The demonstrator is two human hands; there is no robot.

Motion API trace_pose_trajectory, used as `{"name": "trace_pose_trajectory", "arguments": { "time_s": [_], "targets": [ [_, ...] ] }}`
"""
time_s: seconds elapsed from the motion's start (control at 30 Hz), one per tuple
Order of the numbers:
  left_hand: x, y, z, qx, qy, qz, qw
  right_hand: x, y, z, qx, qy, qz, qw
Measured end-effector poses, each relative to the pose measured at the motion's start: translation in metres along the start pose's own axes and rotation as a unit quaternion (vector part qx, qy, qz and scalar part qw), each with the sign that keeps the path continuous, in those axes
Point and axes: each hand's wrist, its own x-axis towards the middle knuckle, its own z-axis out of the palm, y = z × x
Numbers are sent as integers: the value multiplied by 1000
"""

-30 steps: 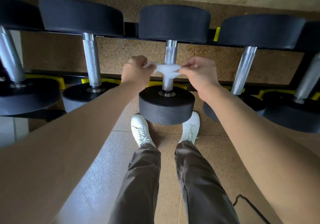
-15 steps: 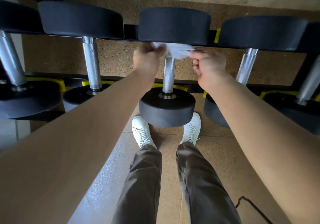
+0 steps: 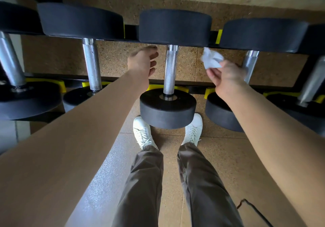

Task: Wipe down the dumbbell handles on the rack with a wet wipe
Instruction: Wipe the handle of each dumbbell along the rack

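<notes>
From where I stand, the person's right hand (image 3: 226, 73) pinches a crumpled wet wipe (image 3: 212, 59) between thumb and fingertips. The wipe sticks out of the grip toward 11 o'clock and hangs in the air, touching no metal. The left hand (image 3: 143, 63) holds nothing. Its fingers are loosely curled and apart, just beside the centre handle (image 3: 170, 68) at that bar's 9 o'clock.

The dumbbells lie across the rack (image 3: 197, 88) with every chrome bar running roughly 12 to 6. The wipe sits in the gap between two of them. The centre handle is at the right hand's 9 o'clock, and the next handle (image 3: 250, 58) is close at its 2 o'clock, partly hidden behind the knuckles.

I judge that next handle the likely target. The right hand is much the nearer to it, and a short carry toward 2 o'clock would let the wipe wrap the bar across its long axis. The left hand would have to cross over the centre handle to help.
</notes>
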Motion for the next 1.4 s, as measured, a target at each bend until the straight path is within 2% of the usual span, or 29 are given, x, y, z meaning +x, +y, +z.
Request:
{"name": "trace_pose_trajectory", "arguments": {
  "time_s": [0.13,0.23,0.3,0.4,0.53,0.67,0.8,1.0,1.13,1.2,1.4],
  "targets": [
    [9,-6,5,38,-9,-19,999,0,11,-2,-80,-161,-69,981],
    [14,-10,12,41,-28,-43,998,-13,21,20,-148,-232,-95,957],
    [16,-9,14,10,-48,-78,996,-20,25,35,-175,-256,-95,946],
    [19,-8,15,-47,-91,-114,988,-21,27,40,-165,-263,-73,948],
    [22,-4,19,-78,-125,-116,982,-19,27,36,-142,-276,-45,949],
    [29,-2,22,-138,-111,-107,978,-18,24,37,-171,-309,-65,933],
    [34,-8,18,-156,-111,-121,974,-18,27,38,-161,-294,-92,938],
    [36,-11,12,-119,-137,-115,977,-12,31,49,-66,-234,-41,969],
    [31,-5,19,-135,-145,-83,977,-12,36,56,-128,-234,-50,962],
    [27,-4,23,-164,-144,-81,973,-15,36,58,-115,-230,-53,965],
    [31,-13,17,-188,-47,-89,977,-18,34,56,-102,-192,-67,974]
  ]
}}
